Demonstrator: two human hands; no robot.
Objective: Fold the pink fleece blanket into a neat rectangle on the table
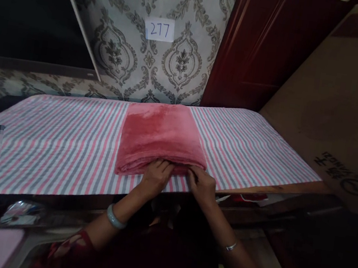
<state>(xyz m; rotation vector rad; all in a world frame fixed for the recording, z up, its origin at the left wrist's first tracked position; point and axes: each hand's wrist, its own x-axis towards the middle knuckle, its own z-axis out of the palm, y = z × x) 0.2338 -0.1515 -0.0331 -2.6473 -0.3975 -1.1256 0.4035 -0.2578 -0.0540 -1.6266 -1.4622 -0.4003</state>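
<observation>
A folded pink plush blanket (162, 131) lies in the middle of a table covered by a striped cloth (75, 137). Its layered edge faces me. My left hand (158, 176) has its fingers curled into the near folds, the fingertips hidden under the top layer. At the right end of that same edge, my right hand (202, 182) pinches the fabric between thumb and fingers. Both hands rest close to the table's front edge.
A dark screen (32, 11) stands at the back left. On the right, a large cardboard box (339, 107) leans beside the table near a dark red door (257, 52). A paper label (159, 29) is on the patterned wall. Below left lies a plastic-wrapped packet (21, 214).
</observation>
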